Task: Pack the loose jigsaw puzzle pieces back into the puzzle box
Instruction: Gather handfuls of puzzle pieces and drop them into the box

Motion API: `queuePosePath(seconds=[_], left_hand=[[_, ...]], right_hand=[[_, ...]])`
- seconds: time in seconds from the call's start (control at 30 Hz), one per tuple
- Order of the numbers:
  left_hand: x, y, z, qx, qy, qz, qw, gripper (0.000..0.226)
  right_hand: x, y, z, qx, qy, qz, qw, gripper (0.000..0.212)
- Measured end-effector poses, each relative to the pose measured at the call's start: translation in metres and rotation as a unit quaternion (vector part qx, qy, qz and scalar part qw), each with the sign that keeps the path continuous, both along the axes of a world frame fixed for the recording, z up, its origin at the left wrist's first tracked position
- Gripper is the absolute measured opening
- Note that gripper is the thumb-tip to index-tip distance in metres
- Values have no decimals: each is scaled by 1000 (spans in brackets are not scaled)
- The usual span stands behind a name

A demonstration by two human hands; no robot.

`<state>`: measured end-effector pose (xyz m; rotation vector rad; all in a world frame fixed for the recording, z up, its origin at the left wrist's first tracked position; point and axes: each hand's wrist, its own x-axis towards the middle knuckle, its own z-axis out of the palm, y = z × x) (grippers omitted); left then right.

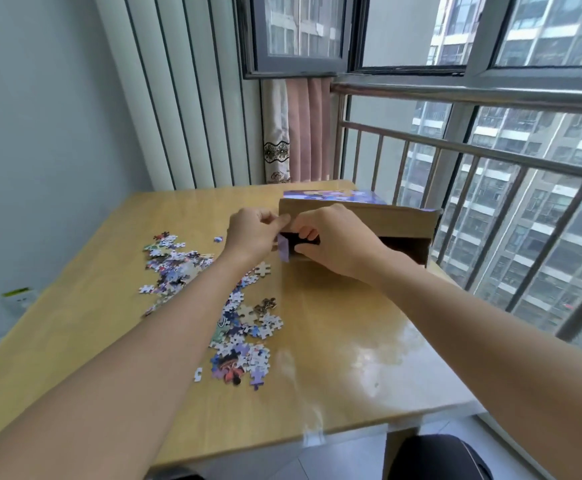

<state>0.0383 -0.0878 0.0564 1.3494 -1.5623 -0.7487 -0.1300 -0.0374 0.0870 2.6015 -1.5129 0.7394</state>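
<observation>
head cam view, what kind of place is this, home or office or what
Most likely a room in a high-rise flat: a wooden table stands by a window with a metal safety railing, tower blocks show outside at the same height, and a pink curtain hangs in the corner.

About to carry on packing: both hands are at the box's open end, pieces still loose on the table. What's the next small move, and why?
Probably pull the flap fully aside with the left hand while the right hand steadies the puzzle box. The opening looks only partly clear, and the puzzle pieces still lie on the table.
</observation>
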Motion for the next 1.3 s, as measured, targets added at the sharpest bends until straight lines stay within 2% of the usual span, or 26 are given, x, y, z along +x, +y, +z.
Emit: queuePosePath(seconds=[0.1, 0.2, 0.23, 0.3, 0.37, 0.43, 0.5, 0.57, 0.63, 0.73, 0.77, 0.9, 1.07, 1.13, 1.23, 1.3], left_hand=[[9, 2, -24, 34, -59, -16, 998, 28], [30, 8, -27, 62, -132, -62, 987, 9], [41, 9, -27, 68, -140, -66, 986, 13], [72, 13, -27, 59, -173, -40, 982, 28], [104, 16, -33, 25, -210, 21, 977, 33], [133, 24, -42, -4, -204, 99, 974, 35], [155, 31, -52, -1, -184, 163, 969, 38], [173, 36, -66, 26, -180, 176, 967, 45], [181, 39, -82, 50, -173, 169, 969, 50], [184, 31, -98, 52, -144, 173, 973, 50], [184, 26, -98, 50, -127, 175, 975, 48], [191, 6, -93, 44, -28, 196, 979, 39], [201, -3, -99, 27, 8, 209, 978, 36], [205, -5, -100, 32, 3, 198, 980, 38], [206, -7, -100, 33, 9, 195, 980, 37], [206, -8, -101, 35, 10, 197, 980, 36]], right_hand=[[16, 1, -20, 36, 17, 43, 998, 14], [37, 12, -33, 117, -21, 65, 991, 8], [45, 15, -38, 144, -22, 71, 987, 6], [66, 20, -53, 220, 15, 60, 973, 31], [87, 22, -71, 313, 41, 17, 949, 47], [105, 19, -85, 338, 29, -31, 940, 87], [118, 10, -94, 325, -20, -75, 942, 106], [128, -3, -96, 312, -46, -105, 943, 104], [133, -12, -92, 288, -37, -141, 946, 93], [143, -20, -78, 241, -47, -123, 962, 54], [149, -23, -70, 234, -57, -100, 965, 49], [170, -74, -43, 248, -119, -60, 960, 66], [162, -153, -64, 381, -52, -137, 913, 80], [166, -165, -77, 395, -27, -142, 907, 85], [183, -158, -82, 436, -50, -27, 898, 77], [195, -142, -77, 451, -16, 66, 890, 73]])
